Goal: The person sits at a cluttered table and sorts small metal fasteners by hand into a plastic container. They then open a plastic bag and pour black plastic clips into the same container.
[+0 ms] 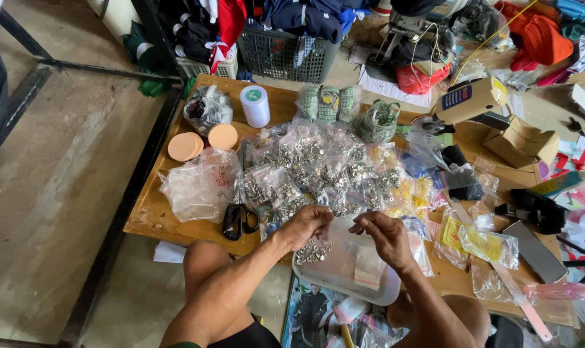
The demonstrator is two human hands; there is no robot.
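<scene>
Two hands meet over a white plastic tray (pixel 383 293) at the low wooden table's (pixel 152 216) six o'clock edge. Left hand (pixel 305 222) is pinched shut above a small heap of metal snap fasteners (pixel 313 251); right hand (pixel 386 235) has fingertips drawn together, though on what I cannot tell. Such fasteners look tiny, hard, light and rolling: best pinched singly by the rim. Bagged fasteners (pixel 318 171) crowd twelve o'clock, black scissors (pixel 239 220) nine.

What the left hand (pixel 305 222) and right hand (pixel 384 233) are pinching is staying hidden behind curled fingers, so neither grip is readable. The small metal pieces (pixel 313 251) in the white tray (pixel 344 277) are showing too small to identify. The near edge is cutting off both forearms.
</scene>
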